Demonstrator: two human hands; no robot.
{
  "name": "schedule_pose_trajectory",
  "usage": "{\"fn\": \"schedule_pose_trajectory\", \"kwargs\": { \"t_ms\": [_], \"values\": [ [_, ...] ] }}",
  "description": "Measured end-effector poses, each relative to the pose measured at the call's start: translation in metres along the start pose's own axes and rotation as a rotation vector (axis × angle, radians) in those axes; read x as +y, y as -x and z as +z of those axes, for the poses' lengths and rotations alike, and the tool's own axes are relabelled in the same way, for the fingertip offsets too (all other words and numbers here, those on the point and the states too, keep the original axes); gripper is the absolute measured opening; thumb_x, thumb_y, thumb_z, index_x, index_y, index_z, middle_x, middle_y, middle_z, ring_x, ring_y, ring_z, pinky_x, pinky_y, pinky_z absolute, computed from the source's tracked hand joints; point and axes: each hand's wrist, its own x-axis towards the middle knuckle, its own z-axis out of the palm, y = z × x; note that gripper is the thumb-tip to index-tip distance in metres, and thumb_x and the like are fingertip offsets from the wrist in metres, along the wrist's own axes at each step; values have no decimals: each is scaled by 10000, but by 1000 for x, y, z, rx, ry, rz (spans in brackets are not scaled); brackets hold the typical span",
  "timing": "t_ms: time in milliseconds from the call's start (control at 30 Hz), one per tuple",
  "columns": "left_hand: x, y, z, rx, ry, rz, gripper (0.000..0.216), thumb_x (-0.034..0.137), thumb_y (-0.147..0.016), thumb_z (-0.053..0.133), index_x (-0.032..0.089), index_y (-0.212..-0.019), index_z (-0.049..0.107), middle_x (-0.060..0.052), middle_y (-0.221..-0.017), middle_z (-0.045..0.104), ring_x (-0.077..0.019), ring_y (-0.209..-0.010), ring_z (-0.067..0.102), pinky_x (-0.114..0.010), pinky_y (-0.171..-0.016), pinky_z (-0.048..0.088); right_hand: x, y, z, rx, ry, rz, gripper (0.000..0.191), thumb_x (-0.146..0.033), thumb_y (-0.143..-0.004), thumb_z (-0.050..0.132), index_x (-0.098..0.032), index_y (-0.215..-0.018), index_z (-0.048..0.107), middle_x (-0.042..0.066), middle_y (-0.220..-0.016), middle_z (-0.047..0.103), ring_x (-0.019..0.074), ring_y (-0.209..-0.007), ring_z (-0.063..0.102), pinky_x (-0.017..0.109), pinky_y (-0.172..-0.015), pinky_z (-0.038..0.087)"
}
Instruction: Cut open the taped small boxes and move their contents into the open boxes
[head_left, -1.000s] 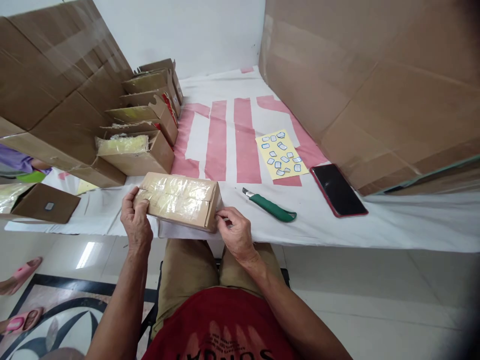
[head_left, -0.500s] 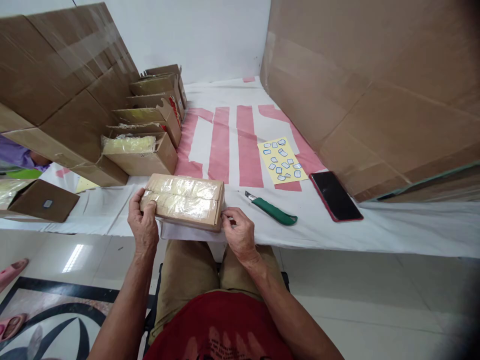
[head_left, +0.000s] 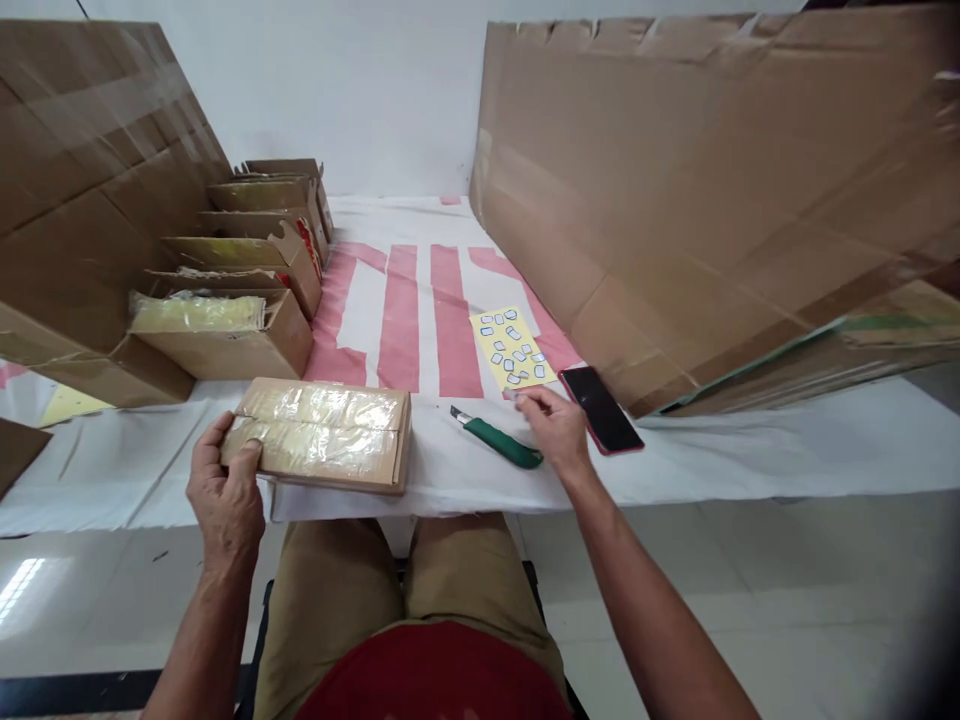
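Observation:
A cardboard box (head_left: 319,436) with shiny clear tape over its top lies at the table's front edge. My left hand (head_left: 229,485) grips its left end, thumb on top and fingers around the far side. To the right, my right hand (head_left: 555,425) pinches a small pale sticker (head_left: 511,394) at its fingertips, just in front of a yellow sheet (head_left: 499,372). Several small white stickers with dark outlines are spread over that sheet. A green utility knife (head_left: 501,442), blade out, lies between the box and my right hand.
A phone (head_left: 606,412) with a red edge lies right of my right hand. Several open cardboard boxes (head_left: 289,335) stand in a row at the left. Tall cardboard panels rise at left (head_left: 82,150) and right (head_left: 675,200). Pink tape strips mark the white tablecloth (head_left: 442,480).
My right hand has left the box's right end and moved right, past the knife, to the yellow sheet's near edge. My left hand stays on the box. The view has shifted right.

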Motion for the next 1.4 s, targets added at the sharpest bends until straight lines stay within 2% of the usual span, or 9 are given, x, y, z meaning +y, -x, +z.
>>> {"fn": "schedule_pose_trajectory", "kwargs": {
  "t_ms": [133, 333, 600, 800, 900, 1000, 1167, 1267, 1400],
  "values": [
    [1, 1, 0, -1, -18, -5, 496, 372, -841, 691, 210, -1310, 710, -93, -1325, 699, -331, -1277, 628, -506, -1237, 423, 19, -65, -27, 22, 312, -49, 276, -325, -869, 520, -213, -826, 769, 107, -957, 810, 266, -850, 702, 364, -776, 490],
    [-1, 2, 1, -4, -80, -13, 507, 405, -860, 670, 230, -1335, 702, -92, -1366, 689, -372, -1332, 598, -562, -1278, 357, 24, -141, 5, -142, 675, -182, 323, -212, -938, 490, -176, -963, 810, 164, -1048, 795, 283, -940, 680, 358, -791, 424],
    [5, 7, 1, 20, -174, -9, 512, 438, -845, 641, 307, -1336, 704, -6, -1365, 709, -367, -1337, 601, -614, -1292, 323, 40, -180, 34, -458, 953, -315, 225, -168, -937, 597, -133, -966, 817, 184, -1022, 777, 301, -1047, 641, 424, -933, 379],
    [4, 5, 0, -2, -134, -25, 496, 414, -872, 665, 293, -1351, 703, -61, -1379, 692, -360, -1358, 584, -571, -1294, 329, 26, -204, 10, -514, 979, -286, 275, -96, -850, 605, -202, -932, 845, 166, -1045, 808, 303, -1006, 671, 438, -914, 377],
    [3, 3, -1, -9, -114, -24, 542, 437, -853, 685, 228, -1353, 699, -93, -1358, 694, -355, -1318, 604, -558, -1266, 368, 10, -177, -13, -433, 935, -271, 322, -195, -944, 516, -195, -1016, 830, 152, -1087, 806, 296, -980, 694, 424, -881, 424],
    [2, 5, -5, -61, -64, -37, 588, 486, -874, 681, 192, -1383, 668, -103, -1389, 685, -338, -1317, 608, -512, -1229, 417, 10, -105, -23, -472, 806, -321, 311, -372, -955, 552, -221, -1062, 802, 106, -1101, 809, 271, -940, 721, 380, -818, 488],
    [2, 16, -15, -147, 16, -63, 582, 501, -955, 604, 217, -1463, 599, -100, -1547, 592, -324, -1455, 516, -456, -1241, 401, 33, 13, -1, -525, 764, -503, 446, -442, -980, 498, -138, -1219, 720, 208, -1210, 749, 373, -1055, 702, 481, -865, 516],
    [2, 17, -23, -195, 44, -103, 610, 501, -949, 618, 228, -1493, 568, -103, -1561, 581, -329, -1450, 525, -468, -1232, 413, 29, 30, 13, -457, 760, -439, 434, -343, -1009, 370, -112, -1192, 689, 238, -1145, 748, 373, -1012, 703, 494, -854, 527],
    [2, 5, -29, -258, 70, -129, 594, 500, -927, 642, 200, -1439, 609, -126, -1485, 642, -333, -1362, 600, -481, -1172, 469, 0, 0, -4, -436, 451, -146, 427, -491, -997, 338, -209, -992, 659, 133, -851, 755, 300, -766, 708, 410, -679, 551]
  ]
}}
